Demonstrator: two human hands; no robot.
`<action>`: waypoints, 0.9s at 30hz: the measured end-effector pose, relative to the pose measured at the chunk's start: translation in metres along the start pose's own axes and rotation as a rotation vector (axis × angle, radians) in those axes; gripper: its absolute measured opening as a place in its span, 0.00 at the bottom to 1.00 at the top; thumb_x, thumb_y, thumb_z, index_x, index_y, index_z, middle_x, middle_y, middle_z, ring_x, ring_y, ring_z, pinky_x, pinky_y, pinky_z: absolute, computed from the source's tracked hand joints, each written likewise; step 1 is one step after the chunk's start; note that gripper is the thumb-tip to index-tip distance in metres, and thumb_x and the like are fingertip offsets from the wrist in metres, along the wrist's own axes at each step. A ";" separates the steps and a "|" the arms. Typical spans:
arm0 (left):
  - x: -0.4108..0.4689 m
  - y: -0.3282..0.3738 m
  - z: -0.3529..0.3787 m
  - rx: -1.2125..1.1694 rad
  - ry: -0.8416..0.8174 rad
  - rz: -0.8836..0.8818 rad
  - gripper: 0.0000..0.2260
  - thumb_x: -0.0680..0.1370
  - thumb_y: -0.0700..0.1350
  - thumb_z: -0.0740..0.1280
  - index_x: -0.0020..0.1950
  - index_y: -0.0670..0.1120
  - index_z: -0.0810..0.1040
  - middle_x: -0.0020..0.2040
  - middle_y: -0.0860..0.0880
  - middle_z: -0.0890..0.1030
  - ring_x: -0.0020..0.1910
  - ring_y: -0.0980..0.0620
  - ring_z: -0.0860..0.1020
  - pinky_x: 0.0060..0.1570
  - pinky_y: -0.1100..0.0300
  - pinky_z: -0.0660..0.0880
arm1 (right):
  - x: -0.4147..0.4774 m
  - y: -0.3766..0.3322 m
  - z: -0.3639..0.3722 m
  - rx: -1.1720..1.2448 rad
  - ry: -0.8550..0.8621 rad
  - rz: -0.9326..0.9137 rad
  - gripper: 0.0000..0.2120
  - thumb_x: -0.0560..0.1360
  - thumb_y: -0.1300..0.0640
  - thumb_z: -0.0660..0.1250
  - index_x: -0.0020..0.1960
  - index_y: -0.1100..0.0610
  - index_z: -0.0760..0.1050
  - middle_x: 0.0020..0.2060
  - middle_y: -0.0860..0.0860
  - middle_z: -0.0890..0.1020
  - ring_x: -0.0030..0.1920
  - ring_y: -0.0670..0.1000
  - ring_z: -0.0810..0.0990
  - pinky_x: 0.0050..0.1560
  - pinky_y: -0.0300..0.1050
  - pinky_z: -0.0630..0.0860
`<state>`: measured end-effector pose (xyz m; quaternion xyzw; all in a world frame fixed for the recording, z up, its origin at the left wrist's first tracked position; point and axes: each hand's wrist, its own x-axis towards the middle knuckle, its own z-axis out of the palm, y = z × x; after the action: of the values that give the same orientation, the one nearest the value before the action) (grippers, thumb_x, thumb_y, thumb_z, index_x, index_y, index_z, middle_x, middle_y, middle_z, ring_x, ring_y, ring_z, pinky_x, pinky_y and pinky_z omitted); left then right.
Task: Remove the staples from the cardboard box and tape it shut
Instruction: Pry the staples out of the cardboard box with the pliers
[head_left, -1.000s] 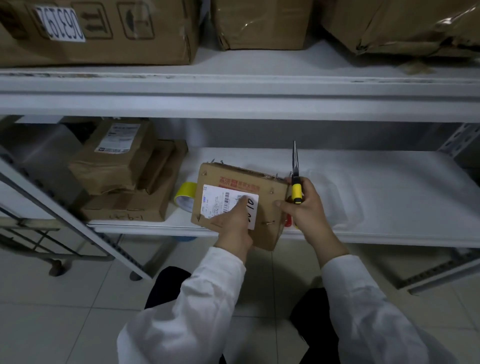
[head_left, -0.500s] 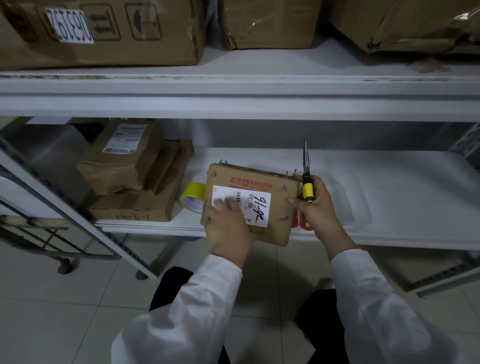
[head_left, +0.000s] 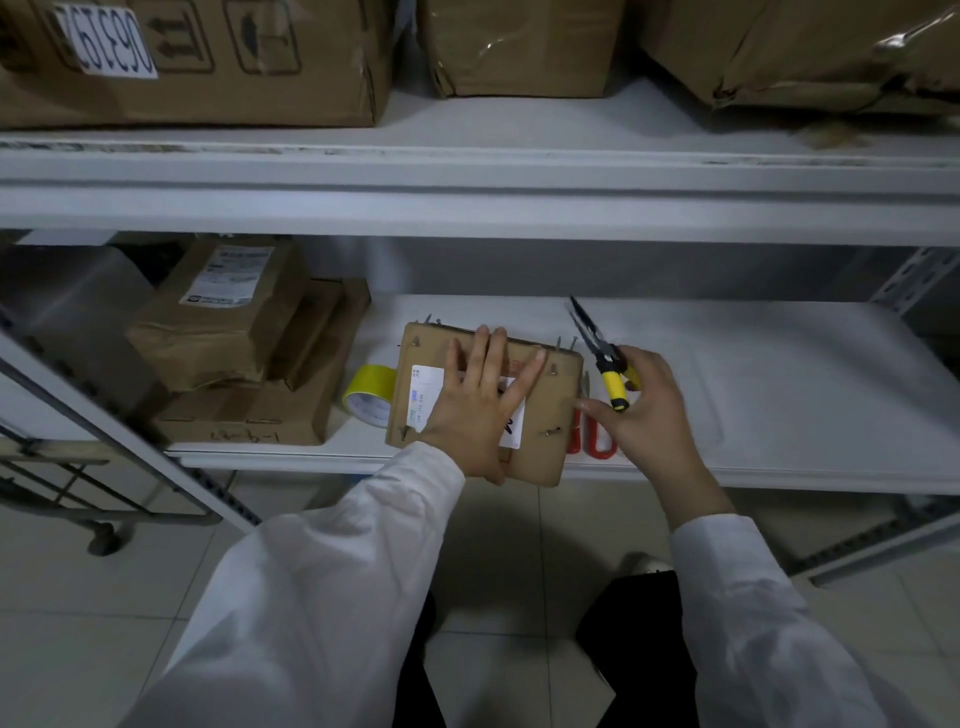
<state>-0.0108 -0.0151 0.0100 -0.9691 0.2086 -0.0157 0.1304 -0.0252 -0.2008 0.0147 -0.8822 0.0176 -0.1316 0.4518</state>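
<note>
Head view, itemised. Cardboard box (head_left: 548, 402): we have brought it from tilted to flat at the front edge of the shelf (head_left: 779, 389). Left hand (head_left: 475, 410): fingers spread straight, pressing it down. Right hand (head_left: 644, 410): gripping the pliers (head_left: 605, 364), now leaning left. Staples (head_left: 551, 431): still in; pulling can probably begin.

Left hand (head_left: 475, 410) seemingly flat on box (head_left: 553, 410)

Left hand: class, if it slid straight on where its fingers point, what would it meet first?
The left hand would probably clear the box unobstructed, then meet the shelf's back wall.
</note>
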 end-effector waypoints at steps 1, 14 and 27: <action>0.001 -0.001 0.000 -0.007 -0.002 0.005 0.61 0.63 0.65 0.73 0.74 0.48 0.29 0.75 0.34 0.37 0.74 0.34 0.37 0.70 0.36 0.38 | -0.002 0.004 -0.007 -0.163 0.036 -0.092 0.28 0.66 0.56 0.77 0.63 0.56 0.73 0.57 0.52 0.76 0.57 0.55 0.74 0.57 0.52 0.71; 0.007 -0.003 -0.005 -0.057 -0.025 0.022 0.61 0.62 0.65 0.74 0.75 0.47 0.32 0.76 0.36 0.38 0.75 0.35 0.37 0.71 0.38 0.39 | -0.013 0.029 -0.029 -0.854 0.107 -0.417 0.32 0.50 0.48 0.84 0.52 0.55 0.80 0.44 0.53 0.82 0.42 0.60 0.80 0.44 0.52 0.73; 0.012 -0.005 -0.006 -0.064 -0.047 0.031 0.62 0.62 0.65 0.74 0.75 0.47 0.31 0.76 0.37 0.37 0.75 0.35 0.36 0.72 0.38 0.40 | -0.014 0.037 -0.020 -0.840 0.263 -0.405 0.31 0.54 0.49 0.83 0.54 0.55 0.79 0.47 0.55 0.81 0.45 0.60 0.79 0.46 0.53 0.74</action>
<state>0.0019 -0.0170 0.0166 -0.9696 0.2209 0.0157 0.1046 -0.0407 -0.2362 -0.0071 -0.9499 -0.0458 -0.3088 0.0160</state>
